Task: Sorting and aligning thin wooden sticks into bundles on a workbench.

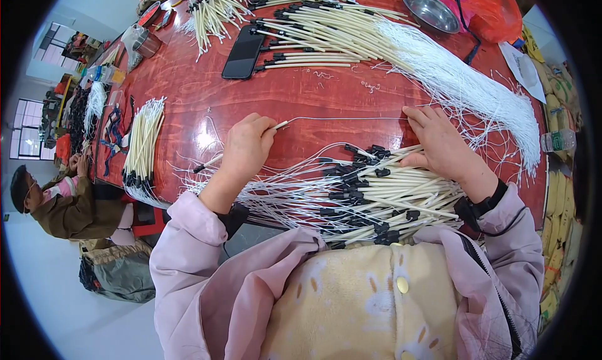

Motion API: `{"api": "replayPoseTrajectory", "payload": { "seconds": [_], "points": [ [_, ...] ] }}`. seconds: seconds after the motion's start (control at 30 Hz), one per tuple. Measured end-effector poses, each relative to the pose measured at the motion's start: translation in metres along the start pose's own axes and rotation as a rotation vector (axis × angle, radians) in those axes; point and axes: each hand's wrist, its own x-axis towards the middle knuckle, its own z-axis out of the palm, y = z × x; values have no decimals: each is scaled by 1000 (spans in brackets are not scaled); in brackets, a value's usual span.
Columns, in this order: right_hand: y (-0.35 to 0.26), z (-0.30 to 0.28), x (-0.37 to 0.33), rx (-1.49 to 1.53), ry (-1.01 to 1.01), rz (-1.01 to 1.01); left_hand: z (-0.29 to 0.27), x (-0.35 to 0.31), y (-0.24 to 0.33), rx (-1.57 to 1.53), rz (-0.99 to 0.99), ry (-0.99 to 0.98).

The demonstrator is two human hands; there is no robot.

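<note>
My left hand point(246, 143) is closed around a cream-coloured thin tube point(282, 125); the tube's black end piece point(199, 169) sticks out on the other side of the hand. From the tube's tip a white string point(345, 118) runs almost straight to the right. Its far end is pinched between the thumb and fingers of my right hand point(442, 137). Just below both hands, near my body, lies a pile of similar cream tubes point(407, 187) with black end pieces, their white strings point(276, 200) trailing left.
More tubes point(326, 31) with long white strings point(464, 78) lie across the far side of the red table point(188, 81). A phone point(243, 52), a metal bowl point(431, 12) and a tube bundle point(144, 140) rest there too. Another person point(69, 206) sits at left.
</note>
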Motion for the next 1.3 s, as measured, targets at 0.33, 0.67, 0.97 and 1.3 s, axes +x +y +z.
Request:
{"api": "replayPoseTrajectory", "payload": {
  "seconds": [0.33, 0.67, 0.97, 1.3],
  "points": [
    [-4, -2, 2, 20, -11, 32, 2, 1, -1, 14, 9, 7],
    [0, 1, 1, -15, -20, 4, 15, 27, 9, 182, 186, -44],
    [9, 10, 3, 12, -21, -98, 74, 75, 81, 323, 566, -248],
    [34, 27, 12, 129, 351, -140, 54, 95, 92, -3, 445, -126]
  ]
}}
